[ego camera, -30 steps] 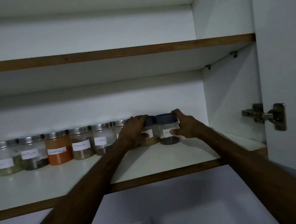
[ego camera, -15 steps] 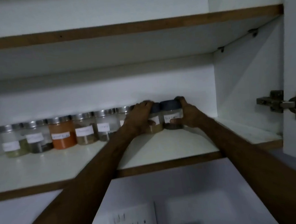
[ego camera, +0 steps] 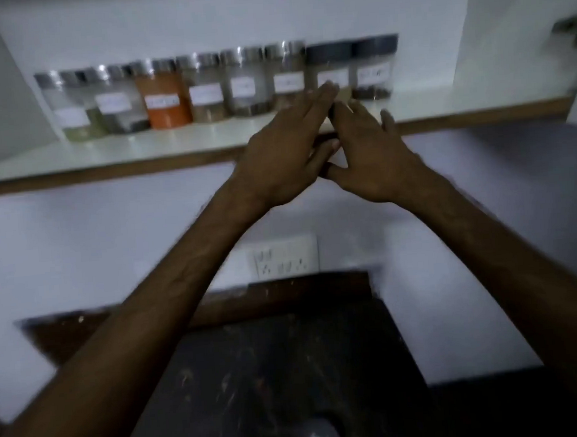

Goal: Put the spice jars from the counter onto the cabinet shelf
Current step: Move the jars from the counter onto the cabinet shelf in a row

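**Hands off, jars shelved**

Left hand and right hand are seen flat-open, nothing held, below the shelf. Spice jars are lined up at 12 o'clock. Placement judged done; counter check needed next.

A white cabinet shelf with a wooden front edge carries eight spice jars in one row along its back edge, side by side. Six have silver lids; the two nearest the right end have dark lids. One jar holds orange powder.
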A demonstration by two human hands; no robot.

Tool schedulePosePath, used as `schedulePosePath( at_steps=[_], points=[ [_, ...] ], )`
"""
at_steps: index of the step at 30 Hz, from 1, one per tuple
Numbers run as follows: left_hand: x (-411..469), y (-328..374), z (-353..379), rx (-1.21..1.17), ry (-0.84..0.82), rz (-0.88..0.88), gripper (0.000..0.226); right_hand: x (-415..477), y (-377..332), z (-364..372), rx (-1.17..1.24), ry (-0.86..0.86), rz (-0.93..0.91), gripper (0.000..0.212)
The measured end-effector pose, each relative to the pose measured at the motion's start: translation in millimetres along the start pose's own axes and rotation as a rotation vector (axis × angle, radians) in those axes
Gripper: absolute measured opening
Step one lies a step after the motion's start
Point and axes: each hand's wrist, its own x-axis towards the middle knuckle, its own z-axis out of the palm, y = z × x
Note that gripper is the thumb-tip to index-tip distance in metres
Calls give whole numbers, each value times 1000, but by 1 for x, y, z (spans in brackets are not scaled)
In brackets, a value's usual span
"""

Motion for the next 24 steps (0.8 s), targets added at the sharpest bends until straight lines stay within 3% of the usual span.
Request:
schedulePosePath(
  at_steps=[3,5,12,15,21,24],
  points=[
    [-64,3,14,-57,-16,14,64,-53,-28,31,22,25,-37,88],
    [-117,4,38,-93,-75,12,63,-98,-44,74,91,-49,4,88],
    [-297,23,132,-197,-573,-221,70,-270,-55,239,88,-683,232,102],
    [-354,37,157,-201,-796,-302,74,-318,-58,286,86,-839,289,108],
    [-396,42,184,-161,-882,-296,78,-342,-57,333,66,-905,295,120],
    [-397,35,189,-153,-848,-312,74,-344,-53,347,52,-827,277,105]
  ],
)
